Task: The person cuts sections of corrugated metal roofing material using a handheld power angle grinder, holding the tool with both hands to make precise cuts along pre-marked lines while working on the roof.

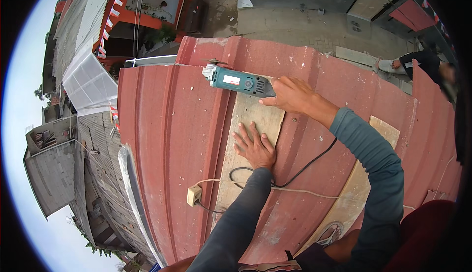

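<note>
My right hand (293, 95) is wrapped round the rear end of a teal angle grinder (235, 81). The grinder lies on its side across the top of a wooden board (255, 112), its disc (216, 61) edge-on at the far left end. Palm down on that same board, my left hand (255, 146) has its fingers spread and holds nothing. A black power cord (314, 159) loops past my left wrist. Beside my left forearm, a cream socket block (194, 195) sits on the red metal roof (157, 124) with a plug in it.
A second wooden board (373, 146) lies to the right under my right arm. The roof's raised ribs run away from me. Its far edge (275, 42) drops to a paved yard (314, 31). Another person (423, 65) is at the far right. A pale extension cable (305, 190) crosses the roof.
</note>
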`<action>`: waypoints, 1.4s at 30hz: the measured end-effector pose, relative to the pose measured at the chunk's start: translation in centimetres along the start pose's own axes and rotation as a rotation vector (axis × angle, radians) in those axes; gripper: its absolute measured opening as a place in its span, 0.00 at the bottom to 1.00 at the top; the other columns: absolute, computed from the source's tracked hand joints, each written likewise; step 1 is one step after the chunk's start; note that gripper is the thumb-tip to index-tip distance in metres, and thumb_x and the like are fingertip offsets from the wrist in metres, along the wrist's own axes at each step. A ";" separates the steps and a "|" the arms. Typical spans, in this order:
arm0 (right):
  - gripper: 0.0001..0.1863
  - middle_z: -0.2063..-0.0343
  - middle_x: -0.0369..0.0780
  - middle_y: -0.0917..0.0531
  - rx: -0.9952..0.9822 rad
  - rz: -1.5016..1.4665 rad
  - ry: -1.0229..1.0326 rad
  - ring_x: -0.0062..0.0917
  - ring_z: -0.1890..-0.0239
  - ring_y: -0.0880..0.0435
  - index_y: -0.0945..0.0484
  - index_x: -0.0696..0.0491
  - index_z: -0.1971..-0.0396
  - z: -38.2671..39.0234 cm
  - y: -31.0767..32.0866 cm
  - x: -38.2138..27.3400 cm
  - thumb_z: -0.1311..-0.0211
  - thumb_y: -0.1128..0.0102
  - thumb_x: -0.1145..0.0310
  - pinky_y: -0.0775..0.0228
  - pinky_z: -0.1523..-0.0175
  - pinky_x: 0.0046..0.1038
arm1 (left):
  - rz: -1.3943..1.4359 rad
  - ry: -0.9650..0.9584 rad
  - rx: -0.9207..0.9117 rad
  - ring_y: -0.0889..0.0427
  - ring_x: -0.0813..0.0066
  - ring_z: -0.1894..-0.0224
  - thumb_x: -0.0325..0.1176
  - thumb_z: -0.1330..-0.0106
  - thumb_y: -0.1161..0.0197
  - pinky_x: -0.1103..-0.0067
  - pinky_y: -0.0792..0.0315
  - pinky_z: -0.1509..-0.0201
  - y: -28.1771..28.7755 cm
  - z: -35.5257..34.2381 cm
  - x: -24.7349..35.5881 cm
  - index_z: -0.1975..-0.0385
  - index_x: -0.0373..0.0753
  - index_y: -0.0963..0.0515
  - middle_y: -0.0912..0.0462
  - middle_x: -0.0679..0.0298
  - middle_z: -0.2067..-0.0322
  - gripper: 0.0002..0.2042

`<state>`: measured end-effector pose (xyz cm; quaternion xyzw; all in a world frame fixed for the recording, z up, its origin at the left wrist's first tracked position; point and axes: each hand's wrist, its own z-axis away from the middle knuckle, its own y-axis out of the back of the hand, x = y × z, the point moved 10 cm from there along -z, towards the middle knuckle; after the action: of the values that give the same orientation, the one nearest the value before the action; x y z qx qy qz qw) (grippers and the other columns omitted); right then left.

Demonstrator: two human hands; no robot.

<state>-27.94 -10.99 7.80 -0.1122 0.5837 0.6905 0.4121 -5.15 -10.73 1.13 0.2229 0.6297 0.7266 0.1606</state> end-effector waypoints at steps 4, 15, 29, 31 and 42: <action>0.35 0.67 0.58 0.15 -0.086 -0.010 -0.026 0.52 0.61 0.13 0.18 0.68 0.57 -0.8 -0.6 0.5 0.42 0.32 0.44 0.21 0.55 0.47 | 0.005 -0.002 0.000 0.60 0.41 0.21 0.44 0.25 0.57 0.43 0.63 0.26 0.0 0.0 0.0 0.27 0.46 0.37 0.51 0.53 0.22 0.27; 0.33 0.62 0.58 0.15 -0.102 0.046 0.016 0.52 0.56 0.14 0.17 0.66 0.59 -1.6 0.0 -0.1 0.41 0.32 0.44 0.22 0.50 0.47 | -0.002 0.008 -0.022 0.59 0.40 0.22 0.44 0.25 0.57 0.44 0.63 0.25 0.1 0.0 0.1 0.27 0.44 0.37 0.50 0.52 0.22 0.27; 0.34 0.58 0.58 0.16 -0.214 0.055 -0.038 0.51 0.53 0.15 0.18 0.65 0.56 -1.5 0.3 0.3 0.39 0.34 0.43 0.23 0.48 0.47 | 0.025 0.008 0.003 0.59 0.41 0.21 0.46 0.25 0.56 0.43 0.64 0.26 0.1 -0.1 0.1 0.28 0.48 0.35 0.50 0.54 0.22 0.27; 0.34 0.58 0.58 0.16 -0.211 0.053 -0.046 0.51 0.53 0.15 0.18 0.65 0.56 -1.2 0.1 0.4 0.39 0.34 0.43 0.23 0.48 0.47 | 0.015 0.012 -0.019 0.59 0.40 0.22 0.44 0.25 0.57 0.43 0.63 0.26 0.0 0.1 0.1 0.27 0.44 0.37 0.51 0.52 0.22 0.27; 0.33 0.60 0.57 0.15 -0.214 0.037 -0.044 0.50 0.54 0.14 0.17 0.65 0.57 -2.1 1.0 -0.3 0.40 0.33 0.44 0.22 0.50 0.46 | 0.004 0.003 -0.002 0.57 0.40 0.22 0.44 0.26 0.56 0.44 0.62 0.26 0.3 0.0 0.4 0.28 0.44 0.36 0.49 0.52 0.23 0.27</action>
<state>-29.15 -12.96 8.07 -0.1296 0.4994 0.7588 0.3975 -5.43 -10.57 1.46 0.2226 0.6289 0.7279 0.1583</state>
